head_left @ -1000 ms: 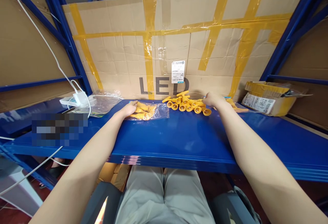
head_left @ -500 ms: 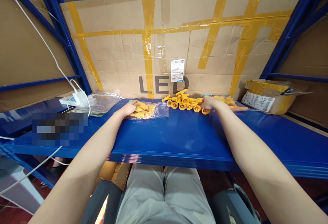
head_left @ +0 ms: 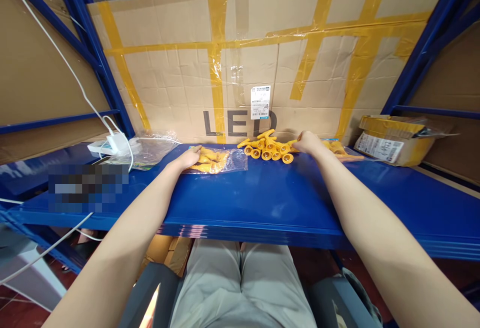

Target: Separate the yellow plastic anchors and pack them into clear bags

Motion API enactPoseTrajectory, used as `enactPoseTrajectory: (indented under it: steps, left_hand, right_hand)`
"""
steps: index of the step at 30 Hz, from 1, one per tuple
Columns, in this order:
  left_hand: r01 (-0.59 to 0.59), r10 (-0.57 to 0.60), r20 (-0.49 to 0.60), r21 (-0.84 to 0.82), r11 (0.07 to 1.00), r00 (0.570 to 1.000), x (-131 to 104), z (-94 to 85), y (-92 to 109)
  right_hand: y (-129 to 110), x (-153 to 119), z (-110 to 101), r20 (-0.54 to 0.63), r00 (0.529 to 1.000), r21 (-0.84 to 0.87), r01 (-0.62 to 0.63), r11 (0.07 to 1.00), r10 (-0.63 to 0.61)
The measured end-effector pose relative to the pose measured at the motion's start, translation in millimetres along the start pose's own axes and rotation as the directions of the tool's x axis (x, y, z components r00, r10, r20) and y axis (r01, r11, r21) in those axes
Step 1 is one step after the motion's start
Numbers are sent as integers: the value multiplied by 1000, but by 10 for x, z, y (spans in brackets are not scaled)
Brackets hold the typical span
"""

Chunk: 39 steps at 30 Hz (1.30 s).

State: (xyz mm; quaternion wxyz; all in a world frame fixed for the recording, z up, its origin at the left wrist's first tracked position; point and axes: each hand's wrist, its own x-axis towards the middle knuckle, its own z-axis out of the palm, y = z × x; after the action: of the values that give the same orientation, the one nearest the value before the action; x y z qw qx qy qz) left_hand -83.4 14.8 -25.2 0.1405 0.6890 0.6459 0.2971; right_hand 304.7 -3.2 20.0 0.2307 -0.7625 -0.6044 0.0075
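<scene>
On the blue shelf, my left hand (head_left: 192, 157) is closed on the left end of a clear plastic bag (head_left: 238, 160) with several yellow pieces (head_left: 210, 159) inside. A loose pile of yellow cone-ended pieces (head_left: 267, 148) lies right of it, their round openings facing me. My right hand (head_left: 306, 143) is at the pile's right end, fingers curled toward it; part of a yellow piece shows by the fingertips, though the grip is mostly hidden. Just beyond that hand lies another bag with yellow pieces (head_left: 337, 149).
A small taped carton (head_left: 390, 143) stands at the shelf's right. A large cardboard sheet (head_left: 168, 83) forms the back. On the left are a white plug (head_left: 117, 144) with cables, a flat plastic bag (head_left: 155, 150) and a blurred-out dark object (head_left: 88, 185).
My right hand has risen slightly. The yellow piece that lay at the pile's right end, below that hand, is no longer there. My left hand has stayed on the bag.
</scene>
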Motion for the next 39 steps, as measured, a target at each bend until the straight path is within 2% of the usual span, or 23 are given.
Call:
enactPoseTrajectory:
  steps: [3,7,12,18,22,24,25,27,29,31,32,34,39]
  left_hand:
    - [5,-6,-15,-19,1000,1000,7,2,-9]
    - [12,-12,-6,-21,1000,1000,7,1,-12]
    - [8,-8,10,1,1000,1000,-1,-3,-9]
    - [23,-23,19,-8,1000,1000,-23,-12,29]
    - [39,-39,-6,-36,999,999,-27,-9,39]
    - [35,-35,-6,-47,998,999,-21,-4,29]
    - [33,-33,-2,-51,998,999,-18,-1,22]
    - [32,-31,8,-57,998,999,-12,3,8]
    - [33,-33,9,-62,998,999,-10,6,-1]
    - [29,-29,1,-58,998,1000,-10,8,-4]
    - [25,-25,-3,-52,998,1000,-10,8,-4]
    - [21,-21,-14,-35,999,1000,-12,8,1]
    - [22,-23,-26,-43,999,999,-21,8,27]
  right_hand:
    - [-17,14,4,-137,990,47,-7,999,13]
    - [-10,28,30,-274,962,188,55,981,-2]
    - [-11,-18,-4,-362,932,298,97,950,18]
    - [-132,-69,-74,-424,905,402,218,889,-30]
    - [-291,-151,-99,-334,929,574,337,747,-162]
    - [-361,-227,-106,-228,927,635,373,676,-297]
    - [-388,-267,-103,-148,915,638,379,670,-376]
    - [-428,-340,-76,66,847,598,389,701,-527]
    - [-459,-389,-7,273,732,525,430,735,-624]
    - [-494,-418,103,385,640,470,485,738,-665]
    - [-516,-428,165,399,618,454,508,732,-677]
    - [-565,-452,285,366,615,443,544,712,-698]
    - [-680,-525,388,217,695,442,556,704,-685]
